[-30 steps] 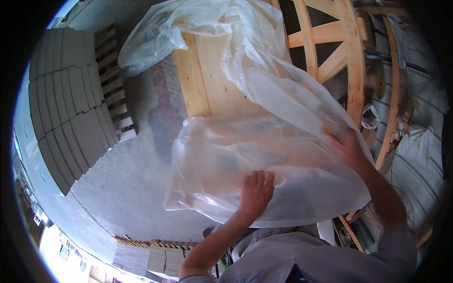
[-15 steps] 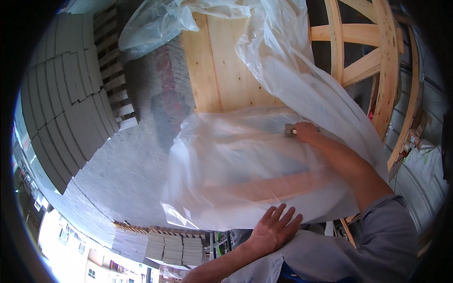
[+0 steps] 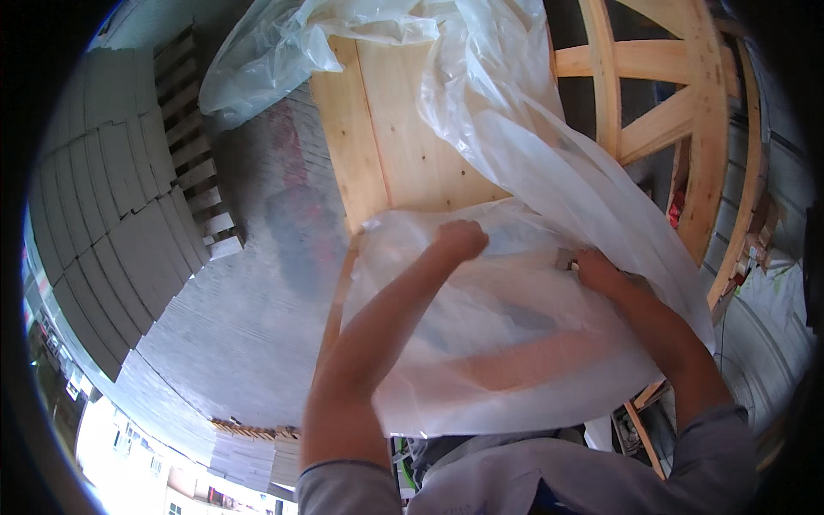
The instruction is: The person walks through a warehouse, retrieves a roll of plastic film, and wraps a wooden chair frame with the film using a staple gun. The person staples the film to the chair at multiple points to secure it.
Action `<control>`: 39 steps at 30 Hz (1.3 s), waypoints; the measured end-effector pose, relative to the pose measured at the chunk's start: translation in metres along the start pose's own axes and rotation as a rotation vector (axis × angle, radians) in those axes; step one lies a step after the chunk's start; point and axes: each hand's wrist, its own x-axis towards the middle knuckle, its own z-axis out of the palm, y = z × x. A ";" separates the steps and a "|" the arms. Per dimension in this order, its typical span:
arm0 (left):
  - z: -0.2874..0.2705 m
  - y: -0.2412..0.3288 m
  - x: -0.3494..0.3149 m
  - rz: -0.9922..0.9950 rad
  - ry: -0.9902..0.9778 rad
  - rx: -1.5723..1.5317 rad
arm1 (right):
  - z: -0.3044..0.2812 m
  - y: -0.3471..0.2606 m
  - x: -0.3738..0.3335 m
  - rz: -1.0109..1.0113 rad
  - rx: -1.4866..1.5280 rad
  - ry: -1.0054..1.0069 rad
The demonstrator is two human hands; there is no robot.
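A translucent plastic sheet [image 3: 481, 318] covers the near part of a pale wooden panel [image 3: 412, 129]. My left hand [image 3: 462, 241] is a closed fist at the sheet's upper middle, apparently gripping its film; the fingertips are hidden. To its right, my right hand [image 3: 598, 271] is wrapped round a small hand tool with a blocky grey metal end [image 3: 566, 259], held over the sheet. Most of the tool is covered by my fingers, so its kind is unclear. Under the film, a reddish-brown band and bluish patches show blurrily.
More plastic [image 3: 489, 77] lies bunched over the panel's far end and down its right side. A wooden frame [image 3: 608, 77] stands at right. Grey stacked slabs [image 3: 103, 189] and pallet slats [image 3: 197, 174] are at left, beyond the concrete floor [image 3: 232, 335].
My left hand has swung from the sheet's near edge to its upper middle and closed. The sheet's left edge has shifted right, baring a wooden edge. My right hand and tool appear lower right.
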 end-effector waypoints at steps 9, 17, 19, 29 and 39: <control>0.117 -0.180 0.070 -0.644 0.105 -0.170 | -0.019 -0.016 -0.009 0.085 0.141 -0.107; 0.124 -0.211 0.022 -0.832 -0.108 -0.007 | -0.023 -0.015 -0.006 0.116 0.175 -0.129; 0.122 -0.212 0.014 -0.869 -0.086 0.077 | -0.022 -0.014 -0.006 0.124 0.188 -0.114; 0.096 -0.223 0.032 -0.833 -0.082 0.108 | -0.025 -0.018 -0.006 0.125 0.205 -0.171; 0.130 -0.255 0.032 -0.831 0.062 0.153 | -0.038 -0.025 -0.003 0.157 0.164 -0.213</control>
